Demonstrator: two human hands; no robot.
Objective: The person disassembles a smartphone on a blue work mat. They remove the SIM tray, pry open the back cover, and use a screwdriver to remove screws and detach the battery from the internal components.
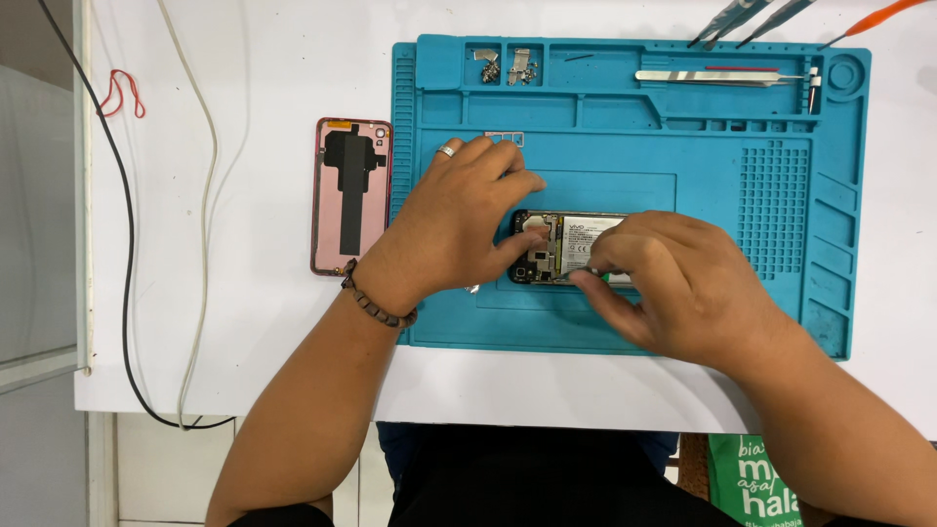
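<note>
An opened phone (556, 246) with its back removed lies on a blue work mat (625, 146); its battery and circuit board show. My left hand (449, 220), with a ring and a bead bracelet, rests on the phone's left end and steadies it. My right hand (673, 283) covers the phone's right part and pinches a small green-tipped tool (597, 277) against the phone's lower edge. Most of the tool is hidden by my fingers.
The phone's pink back cover (349, 195) lies inside-up on the white table left of the mat. Small metal parts (508, 66) sit in the mat's top tray. Tweezers (717, 76) lie top right, with more tools (752, 20) beyond. Cables (127, 224) run down the table's left side.
</note>
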